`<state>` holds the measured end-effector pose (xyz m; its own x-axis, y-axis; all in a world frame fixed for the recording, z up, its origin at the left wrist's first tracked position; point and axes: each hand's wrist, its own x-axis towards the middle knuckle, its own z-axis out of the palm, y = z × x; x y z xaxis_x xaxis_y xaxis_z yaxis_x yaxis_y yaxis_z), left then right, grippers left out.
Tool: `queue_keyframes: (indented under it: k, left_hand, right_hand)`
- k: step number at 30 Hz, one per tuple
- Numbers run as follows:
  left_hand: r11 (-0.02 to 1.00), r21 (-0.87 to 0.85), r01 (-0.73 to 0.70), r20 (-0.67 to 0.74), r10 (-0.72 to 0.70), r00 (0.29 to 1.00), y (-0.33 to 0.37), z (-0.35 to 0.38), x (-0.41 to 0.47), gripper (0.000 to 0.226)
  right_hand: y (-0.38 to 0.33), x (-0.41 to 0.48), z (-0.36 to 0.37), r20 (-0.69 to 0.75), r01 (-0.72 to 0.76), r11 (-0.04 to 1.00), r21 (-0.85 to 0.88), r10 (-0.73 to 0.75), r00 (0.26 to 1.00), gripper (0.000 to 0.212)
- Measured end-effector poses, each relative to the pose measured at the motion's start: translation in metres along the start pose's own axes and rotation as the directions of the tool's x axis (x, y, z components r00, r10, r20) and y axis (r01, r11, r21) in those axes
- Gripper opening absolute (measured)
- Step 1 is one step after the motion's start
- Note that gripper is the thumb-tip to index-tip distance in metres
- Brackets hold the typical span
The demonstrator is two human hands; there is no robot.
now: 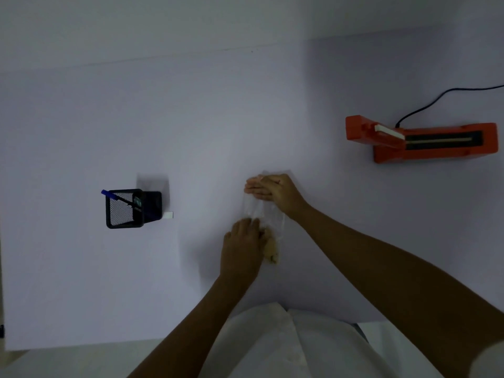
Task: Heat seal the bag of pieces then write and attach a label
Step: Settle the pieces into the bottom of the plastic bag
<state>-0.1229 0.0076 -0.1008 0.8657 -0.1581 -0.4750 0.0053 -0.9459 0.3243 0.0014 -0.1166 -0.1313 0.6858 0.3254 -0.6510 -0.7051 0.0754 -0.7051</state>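
On the dim white table [81, 268], both grips press open-fingered on the clear bag of pieces [257, 210]: right grip [272, 189] at its mouth, left grip [241, 246] nearer. Sealing and labelling seem undone; the orange heat sealer [436, 143] sits well right of them.

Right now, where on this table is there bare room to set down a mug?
The widest bare stretch is the far table, behind the pen holder and left of the heat sealer. Another lies between the pen holder and the bag. The middle is crowded: the left hand and right hand press on the bag.
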Motion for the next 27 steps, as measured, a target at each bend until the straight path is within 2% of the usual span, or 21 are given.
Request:
queue_keyframes:
  k: [2, 6, 8, 12, 15, 20, 23, 27]
  left_hand:
    - [0.995, -0.095, 0.042, -0.079, -0.050, 0.996, -0.008, -0.004, 0.012, 0.034]
    - [0.945, -0.313, 0.091, -0.156, -0.146, 0.977, -0.025, -0.010, 0.023, 0.026]
    - [0.937, -0.342, 0.062, -0.198, -0.137, 0.971, -0.031, -0.008, 0.024, 0.023]
    - [0.920, -0.387, 0.068, -0.227, -0.167, 0.959, -0.036, -0.004, 0.025, 0.021]
    - [0.921, -0.382, 0.075, -0.235, -0.175, 0.956, -0.039, -0.002, 0.024, 0.020]
    - [0.963, -0.268, 0.020, -0.298, -0.103, 0.949, -0.050, 0.003, 0.024, 0.022]
    - [0.992, -0.076, -0.101, -0.344, 0.069, 0.936, -0.054, 0.004, 0.026, 0.026]
    - [0.955, 0.159, -0.252, -0.329, 0.292, 0.898, -0.054, 0.001, 0.025, 0.034]
  right_hand:
    - [-0.003, -0.006, -0.001, -0.053, 0.031, 0.998, 0.058, -0.028, 0.998, 0.037]
    - [0.000, -0.029, -0.009, -0.182, 0.092, 0.980, 0.177, -0.059, 0.982, 0.035]
    - [0.009, -0.046, -0.008, -0.156, 0.082, 0.988, 0.134, -0.061, 0.986, 0.034]
    - [0.038, -0.062, -0.002, -0.014, 0.015, 1.000, 0.005, -0.015, 1.000, 0.031]
    - [0.043, -0.054, -0.007, -0.033, -0.031, 0.999, 0.038, 0.032, 0.999, 0.032]
    - [0.033, -0.042, -0.008, 0.021, -0.069, 0.997, 0.021, 0.068, 0.997, 0.034]
    - [0.028, -0.038, -0.007, 0.010, -0.102, 0.993, 0.058, 0.102, 0.995, 0.036]
    - [0.029, -0.036, -0.006, -0.018, -0.123, 0.984, 0.128, 0.127, 0.992, 0.040]
